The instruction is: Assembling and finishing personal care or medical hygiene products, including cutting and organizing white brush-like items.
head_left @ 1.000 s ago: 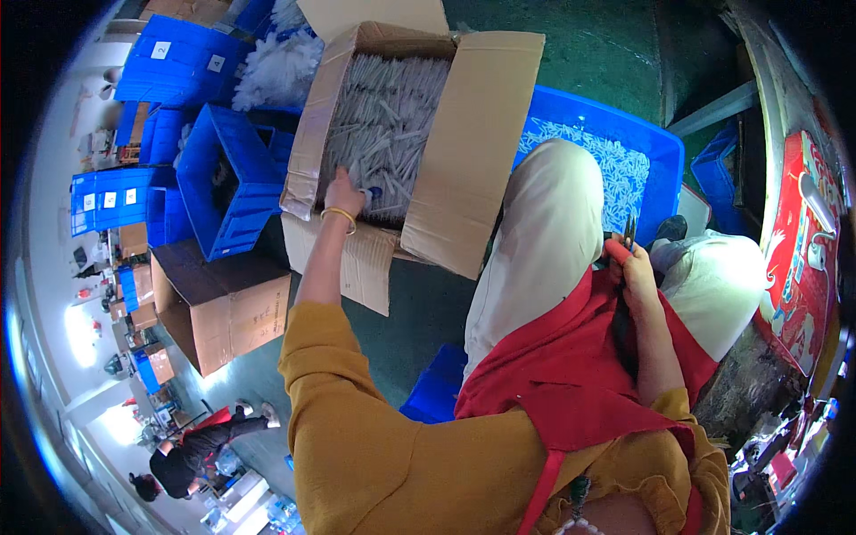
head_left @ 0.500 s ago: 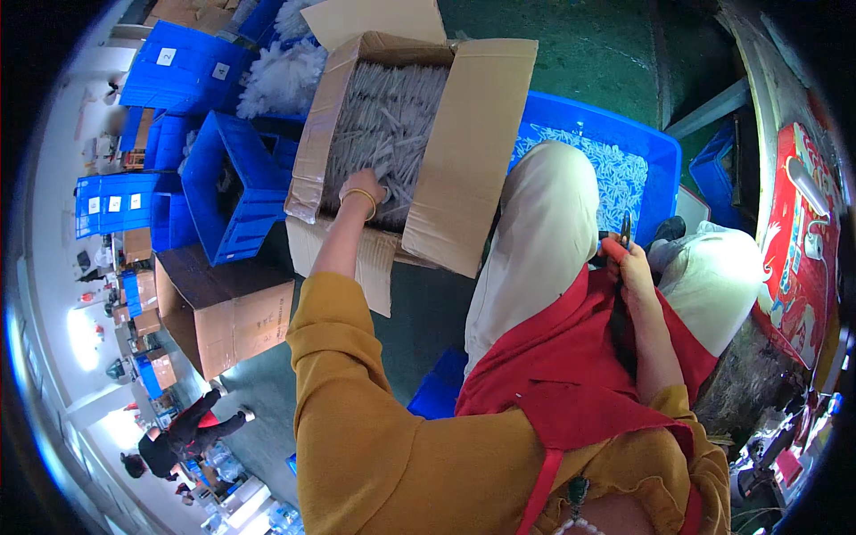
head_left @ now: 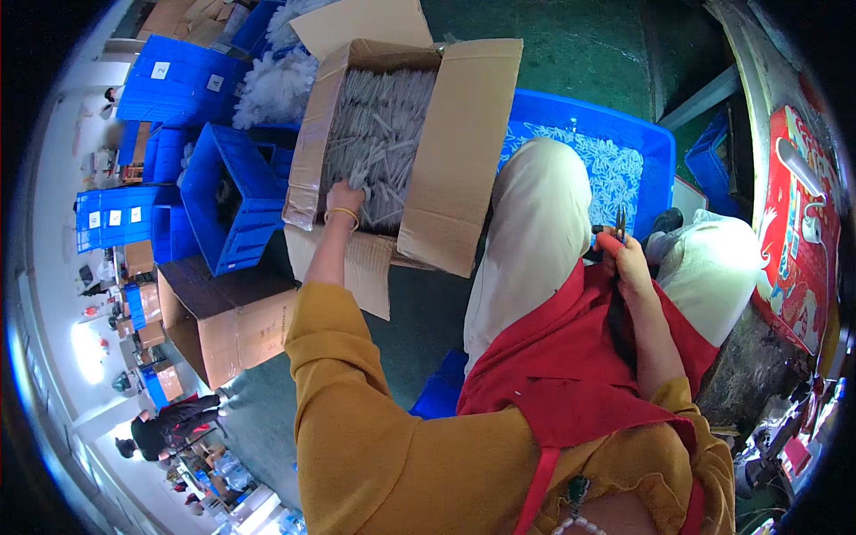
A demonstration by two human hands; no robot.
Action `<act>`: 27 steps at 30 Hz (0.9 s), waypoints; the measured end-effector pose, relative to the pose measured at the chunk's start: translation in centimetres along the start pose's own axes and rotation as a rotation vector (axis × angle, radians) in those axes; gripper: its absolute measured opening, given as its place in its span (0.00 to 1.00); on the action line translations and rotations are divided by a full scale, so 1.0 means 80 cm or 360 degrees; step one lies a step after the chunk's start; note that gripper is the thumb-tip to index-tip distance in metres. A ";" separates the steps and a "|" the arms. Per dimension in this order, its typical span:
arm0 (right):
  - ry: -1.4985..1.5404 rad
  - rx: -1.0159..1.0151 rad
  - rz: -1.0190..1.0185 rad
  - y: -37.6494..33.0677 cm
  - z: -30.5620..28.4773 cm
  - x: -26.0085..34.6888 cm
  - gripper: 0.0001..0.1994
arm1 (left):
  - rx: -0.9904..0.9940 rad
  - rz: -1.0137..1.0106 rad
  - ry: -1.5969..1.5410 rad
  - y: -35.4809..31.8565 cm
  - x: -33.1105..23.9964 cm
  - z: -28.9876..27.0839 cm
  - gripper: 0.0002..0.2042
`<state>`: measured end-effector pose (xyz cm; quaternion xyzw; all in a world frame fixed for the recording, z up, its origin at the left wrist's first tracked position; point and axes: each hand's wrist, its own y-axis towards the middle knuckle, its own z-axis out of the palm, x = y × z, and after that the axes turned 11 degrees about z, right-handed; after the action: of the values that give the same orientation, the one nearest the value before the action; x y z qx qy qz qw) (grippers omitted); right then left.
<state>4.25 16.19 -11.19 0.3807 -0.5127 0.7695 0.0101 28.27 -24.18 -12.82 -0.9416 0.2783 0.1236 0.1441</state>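
My left hand [head_left: 342, 197] reaches into the near end of an open cardboard box [head_left: 459, 152]. Its fingers are closed around a few thin, translucent plastic pieces [head_left: 361, 176]; exactly what they are cannot be made out. Many similar slim pieces [head_left: 379, 116] fill the box. Over my lap, my right hand [head_left: 631, 266] grips a small pair of pliers or nippers [head_left: 621, 219], jaws pointing away from me. Red covering shows on a finger of that hand. Beyond my knees lies a blue bin [head_left: 658, 165] with many small whitish pieces [head_left: 615, 169] in it.
Blue crates [head_left: 236, 201] and a tipped brown carton [head_left: 236, 330] stand to the left. White fluffy plastic bundles [head_left: 276, 89] lie behind them. At right is a red patterned panel [head_left: 798, 241] with a lamp. Another person [head_left: 174, 428] is far off at lower left.
The whole view has shifted slightly. My left hand has drawn a little toward the box's near left corner, still closed. The nippers have turned slightly, and the far person has changed posture.
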 end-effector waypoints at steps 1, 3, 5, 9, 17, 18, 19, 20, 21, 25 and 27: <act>0.0011 -0.0003 0.0015 0.000 0.001 0.001 0.03 | -0.0038 -0.0002 0.0111 -0.006 -0.006 0.000 0.20; 0.0024 -0.0008 0.0030 0.000 0.002 0.001 0.03 | -0.0089 0.0099 0.0128 -0.021 -0.015 -0.001 0.19; 0.0018 -0.0027 0.0009 0.000 0.005 0.001 0.03 | -0.0039 0.0209 0.0185 -0.029 -0.018 -0.006 0.19; -0.0011 0.0002 0.0002 -0.001 0.005 0.000 0.02 | -0.0023 0.0307 0.0151 -0.028 -0.009 -0.001 0.19; -0.0027 -0.0059 0.0046 -0.003 0.003 0.002 0.02 | -0.0236 0.0199 -0.0107 -0.020 -0.034 -0.037 0.19; -0.0031 -0.0038 0.0046 -0.004 0.008 0.003 0.02 | -0.0332 0.0271 -0.0292 0.001 0.014 -0.023 0.20; -0.0011 -0.0059 0.0003 -0.003 0.013 0.004 0.02 | -0.0342 0.0258 -0.0281 0.011 0.043 -0.023 0.20; 0.0016 -0.0088 -0.0046 -0.003 0.017 0.005 0.03 | -0.0385 0.0265 -0.0496 0.017 0.058 -0.028 0.18; 0.0017 -0.0074 -0.0049 -0.002 0.016 0.006 0.03 | -0.0430 0.0274 -0.0710 0.021 0.071 -0.032 0.16; 0.0344 -0.0501 -0.0571 -0.026 0.018 0.046 0.07 | -0.0498 -0.0171 -0.2101 -0.001 -0.049 -0.067 0.07; -0.0006 -0.0375 -0.0833 -0.051 0.054 0.083 0.08 | -0.0581 -0.0133 -0.2245 0.001 -0.042 -0.076 0.07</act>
<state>3.69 12.15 -3.25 0.4979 -0.4828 0.6751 0.2516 26.40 -24.63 -6.13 -0.6567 0.0581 0.7398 0.1343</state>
